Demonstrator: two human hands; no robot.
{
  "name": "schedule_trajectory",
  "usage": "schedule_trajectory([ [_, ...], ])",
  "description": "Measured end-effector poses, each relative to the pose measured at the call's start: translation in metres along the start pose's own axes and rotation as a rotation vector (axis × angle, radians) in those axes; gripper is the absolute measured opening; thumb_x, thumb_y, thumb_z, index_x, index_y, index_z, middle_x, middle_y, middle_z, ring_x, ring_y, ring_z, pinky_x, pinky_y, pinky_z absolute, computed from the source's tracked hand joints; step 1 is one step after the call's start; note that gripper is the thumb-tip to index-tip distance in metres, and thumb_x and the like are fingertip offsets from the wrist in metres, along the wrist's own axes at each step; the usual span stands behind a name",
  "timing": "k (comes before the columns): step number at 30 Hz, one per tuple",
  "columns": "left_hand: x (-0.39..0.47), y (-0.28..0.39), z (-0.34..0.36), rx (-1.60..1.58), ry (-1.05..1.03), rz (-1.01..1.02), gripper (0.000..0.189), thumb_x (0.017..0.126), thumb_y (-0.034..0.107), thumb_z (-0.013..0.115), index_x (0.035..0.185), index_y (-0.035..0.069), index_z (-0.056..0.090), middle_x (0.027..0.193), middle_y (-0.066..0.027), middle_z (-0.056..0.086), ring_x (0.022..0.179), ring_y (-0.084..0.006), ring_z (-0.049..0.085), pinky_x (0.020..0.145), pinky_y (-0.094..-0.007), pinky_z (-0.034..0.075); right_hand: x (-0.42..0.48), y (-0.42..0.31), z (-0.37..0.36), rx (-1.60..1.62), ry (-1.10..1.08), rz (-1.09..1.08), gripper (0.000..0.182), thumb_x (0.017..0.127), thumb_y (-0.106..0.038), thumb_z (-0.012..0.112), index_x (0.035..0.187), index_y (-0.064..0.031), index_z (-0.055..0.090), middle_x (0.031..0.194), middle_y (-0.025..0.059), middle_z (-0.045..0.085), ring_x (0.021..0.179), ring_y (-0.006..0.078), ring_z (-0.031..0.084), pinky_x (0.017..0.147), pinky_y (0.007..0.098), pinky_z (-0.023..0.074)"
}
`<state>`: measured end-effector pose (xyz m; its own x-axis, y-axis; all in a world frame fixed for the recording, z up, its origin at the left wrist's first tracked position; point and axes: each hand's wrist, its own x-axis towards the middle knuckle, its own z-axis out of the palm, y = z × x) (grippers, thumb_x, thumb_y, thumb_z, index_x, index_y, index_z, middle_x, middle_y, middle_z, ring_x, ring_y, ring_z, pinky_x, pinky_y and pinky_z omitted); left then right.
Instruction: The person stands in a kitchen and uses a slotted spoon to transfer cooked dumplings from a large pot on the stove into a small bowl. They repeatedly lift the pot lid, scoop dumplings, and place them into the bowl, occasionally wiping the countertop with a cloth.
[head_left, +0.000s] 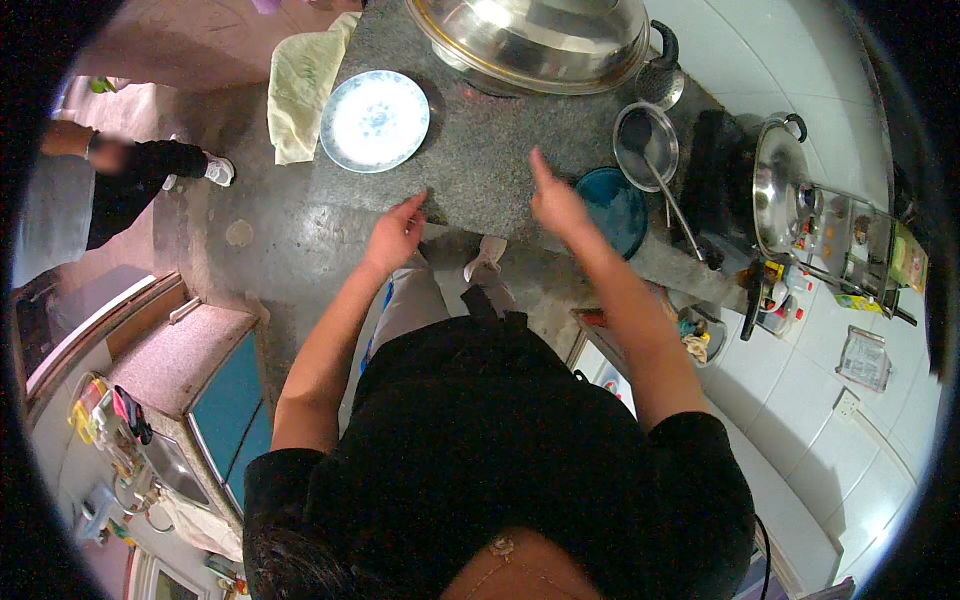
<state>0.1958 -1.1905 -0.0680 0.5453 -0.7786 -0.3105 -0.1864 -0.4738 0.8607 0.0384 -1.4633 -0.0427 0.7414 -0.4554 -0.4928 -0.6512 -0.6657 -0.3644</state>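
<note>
Over the front edge of a dark stone countertop (480, 176), my left hand (397, 234) holds nothing, its index finger extended and the others loosely bent. A white plate (375, 94) with a blue pattern lies on the counter beyond it. My right hand (556, 201) is slightly blurred, with one finger pointing forward and the rest curled; nothing shows in it. Just right of that hand is a teal basin (619, 202), partly hidden by my forearm. Behind the basin, a metal bowl (619, 142) has a long-handled ladle (670, 202) leaning in it.
A large domed steel lid (525, 45) covers a vessel at the back, with a perforated skimmer (660, 88) alongside. A pale cloth (296, 105) hangs at the counter's left edge. A lidded steel pot (772, 180) stands right. Another person's shoe (219, 170) is at far left.
</note>
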Motion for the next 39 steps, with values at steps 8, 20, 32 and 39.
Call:
schedule_trajectory([
  [8,0.003,0.001,0.008,0.311,-0.009,0.034,0.053,0.084,0.007,0.053,0.136,0.016,0.047,0.103,-0.0155,0.058,0.092,-0.0347,0.059,0.079,-0.0419,0.050,0.072,-0.005,-0.002,-0.180,0.020,0.271,0.081,0.087,-0.020,0.052,0.151,-0.0132,0.002,0.097,0.0232,0.063,0.084,0.0394,0.062,0.071,0.0481,0.0500],
  [20,0.058,0.052,0.021,0.589,0.045,0.336,0.057,0.076,0.000,0.053,0.132,0.011,0.049,0.138,-0.0111,0.045,0.127,-0.0369,0.039,0.105,-0.0468,0.036,0.106,-0.011,-0.036,-0.193,0.245,-0.119,0.063,0.090,-0.026,0.053,0.140,0.0048,0.030,0.144,0.0225,0.032,0.133,0.0376,0.030,0.110,0.0439,0.0277],
  [32,0.064,0.062,0.039,0.724,-0.009,0.279,0.065,0.083,0.005,0.048,0.145,0.021,0.034,0.154,-0.0073,0.021,0.140,-0.0360,0.022,0.110,-0.0547,0.025,0.043,0.020,0.007,-0.290,0.208,-0.534,0.057,0.092,-0.019,0.049,0.141,0.0039,0.031,0.151,0.0230,0.019,0.140,0.0392,0.020,0.115,0.0441,0.0174],
  [39,0.153,0.079,0.056,0.854,-0.047,0.162,0.058,0.088,0.010,0.045,0.144,0.020,0.035,0.155,-0.0064,0.019,0.142,-0.0333,0.019,0.111,-0.0542,0.024,0.096,0.020,-0.035,-0.288,0.349,0.063,0.064,0.090,-0.024,0.053,0.139,0.0087,0.029,0.148,0.0299,0.021,0.138,0.0454,0.019,0.114,0.0465,0.0187],
])
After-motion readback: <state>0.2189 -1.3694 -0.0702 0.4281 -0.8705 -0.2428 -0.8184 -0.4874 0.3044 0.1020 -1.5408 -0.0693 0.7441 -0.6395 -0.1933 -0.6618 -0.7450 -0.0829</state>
